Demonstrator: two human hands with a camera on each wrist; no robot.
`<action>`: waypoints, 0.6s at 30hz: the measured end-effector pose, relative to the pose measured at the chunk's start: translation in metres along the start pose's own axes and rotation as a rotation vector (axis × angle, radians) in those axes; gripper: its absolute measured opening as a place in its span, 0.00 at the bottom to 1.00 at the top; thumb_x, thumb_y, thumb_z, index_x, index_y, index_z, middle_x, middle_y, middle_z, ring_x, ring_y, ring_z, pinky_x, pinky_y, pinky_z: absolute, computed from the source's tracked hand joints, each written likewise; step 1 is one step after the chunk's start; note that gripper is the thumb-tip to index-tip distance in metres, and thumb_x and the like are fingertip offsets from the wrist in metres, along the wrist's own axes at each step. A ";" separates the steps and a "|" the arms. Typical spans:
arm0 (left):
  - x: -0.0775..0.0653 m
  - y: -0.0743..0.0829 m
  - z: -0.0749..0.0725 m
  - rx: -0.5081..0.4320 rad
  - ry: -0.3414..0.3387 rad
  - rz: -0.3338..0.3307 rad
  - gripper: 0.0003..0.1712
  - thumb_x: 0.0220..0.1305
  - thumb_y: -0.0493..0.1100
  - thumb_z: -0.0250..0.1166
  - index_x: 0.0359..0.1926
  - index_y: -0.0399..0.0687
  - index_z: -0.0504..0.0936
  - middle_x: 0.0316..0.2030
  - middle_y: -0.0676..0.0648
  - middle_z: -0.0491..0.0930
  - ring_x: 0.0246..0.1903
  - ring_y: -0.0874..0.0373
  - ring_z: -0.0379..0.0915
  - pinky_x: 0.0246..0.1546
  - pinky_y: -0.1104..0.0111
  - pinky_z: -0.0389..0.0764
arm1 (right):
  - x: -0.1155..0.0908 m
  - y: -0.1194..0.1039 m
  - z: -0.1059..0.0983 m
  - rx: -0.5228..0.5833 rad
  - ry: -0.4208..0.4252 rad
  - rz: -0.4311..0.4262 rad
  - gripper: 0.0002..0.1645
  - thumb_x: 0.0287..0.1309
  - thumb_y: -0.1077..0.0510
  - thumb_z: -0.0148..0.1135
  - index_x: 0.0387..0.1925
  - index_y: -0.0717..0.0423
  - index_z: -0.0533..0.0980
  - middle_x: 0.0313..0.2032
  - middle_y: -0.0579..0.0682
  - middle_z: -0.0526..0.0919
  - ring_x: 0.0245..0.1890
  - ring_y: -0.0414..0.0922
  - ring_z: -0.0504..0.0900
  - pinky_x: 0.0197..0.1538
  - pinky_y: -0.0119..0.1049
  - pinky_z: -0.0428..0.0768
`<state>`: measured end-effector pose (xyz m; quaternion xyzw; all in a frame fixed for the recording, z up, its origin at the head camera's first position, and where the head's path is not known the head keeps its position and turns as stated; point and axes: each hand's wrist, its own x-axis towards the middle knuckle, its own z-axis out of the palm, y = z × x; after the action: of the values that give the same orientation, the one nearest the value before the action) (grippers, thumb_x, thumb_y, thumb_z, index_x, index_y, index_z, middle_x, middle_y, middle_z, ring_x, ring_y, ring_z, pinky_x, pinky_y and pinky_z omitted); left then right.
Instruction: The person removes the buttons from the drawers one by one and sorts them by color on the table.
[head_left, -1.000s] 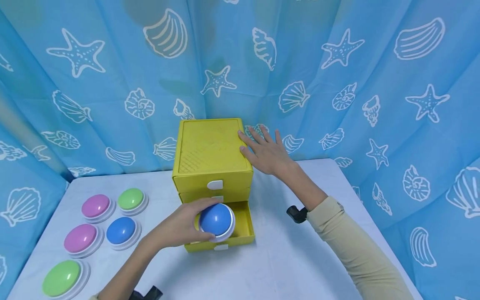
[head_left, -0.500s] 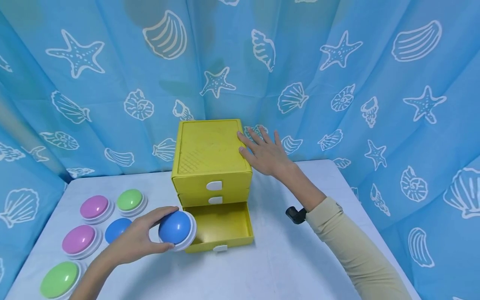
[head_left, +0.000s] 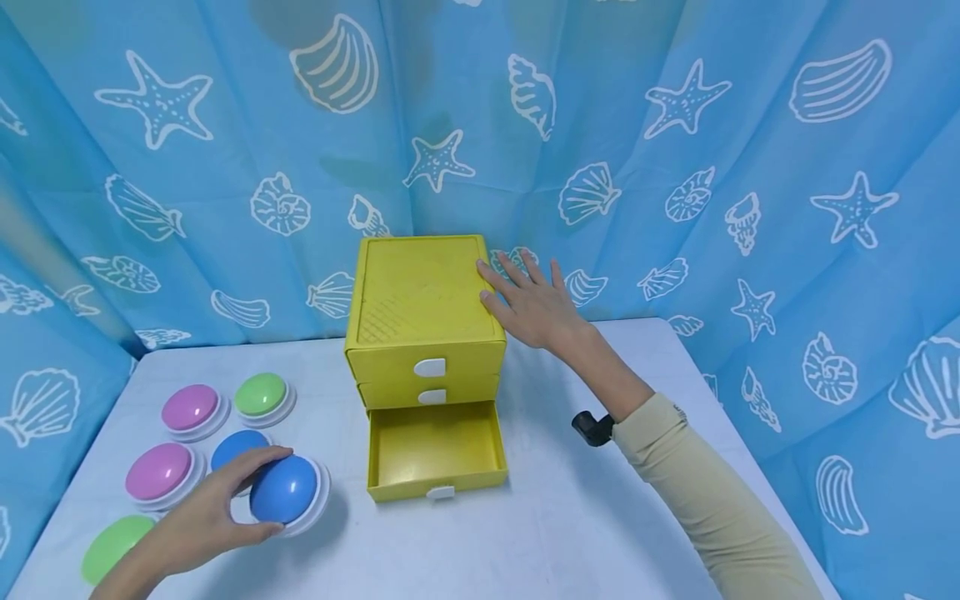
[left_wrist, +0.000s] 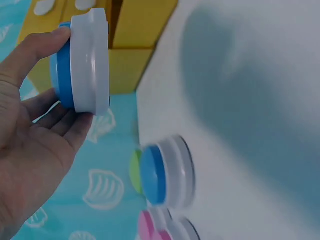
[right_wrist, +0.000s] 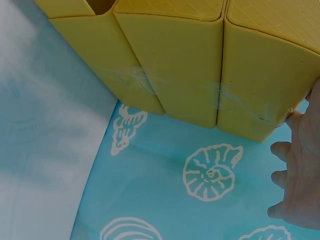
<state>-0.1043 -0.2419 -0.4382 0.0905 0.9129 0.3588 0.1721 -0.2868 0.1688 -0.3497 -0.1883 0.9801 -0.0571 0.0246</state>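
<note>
My left hand (head_left: 197, 517) grips a round blue push light (head_left: 285, 490) with a white base, thumb and fingers at its rim. In the left wrist view this blue push light (left_wrist: 90, 65) is held above the table, its white base turned to the right. Behind it on the table lies another blue push light (head_left: 238, 448). My right hand (head_left: 534, 307) has its fingers spread, with fingertips at the right top edge of a yellow drawer unit (head_left: 427, 292). The unit's bottom drawer (head_left: 438, 450) is pulled out, and nothing shows inside it.
Two pink push lights (head_left: 159, 472), a green push light (head_left: 261, 394) at the back and another green push light (head_left: 116, 548) in front stand on the white table's left side. The left forearm partly covers the front green one. A blue shell-patterned curtain (head_left: 480, 125) surrounds the table.
My left hand has carried the blue push light from over the pulled-out drawer leftward, to beside the other push lights. My right hand has stayed at the drawer unit's edge.
</note>
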 end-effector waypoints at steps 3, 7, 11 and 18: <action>-0.006 -0.012 -0.002 0.012 -0.009 -0.048 0.56 0.47 0.54 0.80 0.72 0.41 0.62 0.66 0.29 0.63 0.60 0.28 0.64 0.54 0.44 0.78 | 0.000 0.000 0.000 -0.003 -0.002 0.001 0.36 0.76 0.33 0.24 0.79 0.34 0.40 0.79 0.47 0.39 0.77 0.53 0.29 0.73 0.62 0.28; -0.012 -0.030 -0.005 0.042 -0.025 -0.111 0.57 0.49 0.57 0.79 0.73 0.42 0.60 0.67 0.26 0.60 0.61 0.26 0.62 0.52 0.43 0.78 | 0.000 0.000 -0.001 0.002 -0.005 -0.001 0.36 0.76 0.32 0.24 0.79 0.34 0.40 0.79 0.47 0.39 0.77 0.53 0.29 0.72 0.62 0.28; -0.017 -0.045 -0.007 0.033 -0.057 -0.168 0.56 0.50 0.58 0.78 0.73 0.42 0.59 0.66 0.24 0.58 0.61 0.25 0.60 0.52 0.42 0.78 | 0.000 0.000 0.000 0.005 -0.007 -0.003 0.37 0.75 0.32 0.24 0.79 0.34 0.40 0.79 0.47 0.39 0.77 0.53 0.29 0.72 0.62 0.27; -0.022 -0.061 -0.006 0.049 -0.105 -0.318 0.59 0.48 0.65 0.76 0.74 0.45 0.59 0.66 0.24 0.57 0.57 0.28 0.62 0.48 0.40 0.79 | -0.001 -0.001 -0.001 0.007 -0.004 0.000 0.36 0.76 0.33 0.24 0.79 0.34 0.40 0.79 0.47 0.39 0.77 0.53 0.29 0.73 0.62 0.28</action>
<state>-0.0892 -0.2965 -0.4709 -0.0321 0.9141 0.2994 0.2717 -0.2857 0.1684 -0.3486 -0.1884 0.9799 -0.0603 0.0274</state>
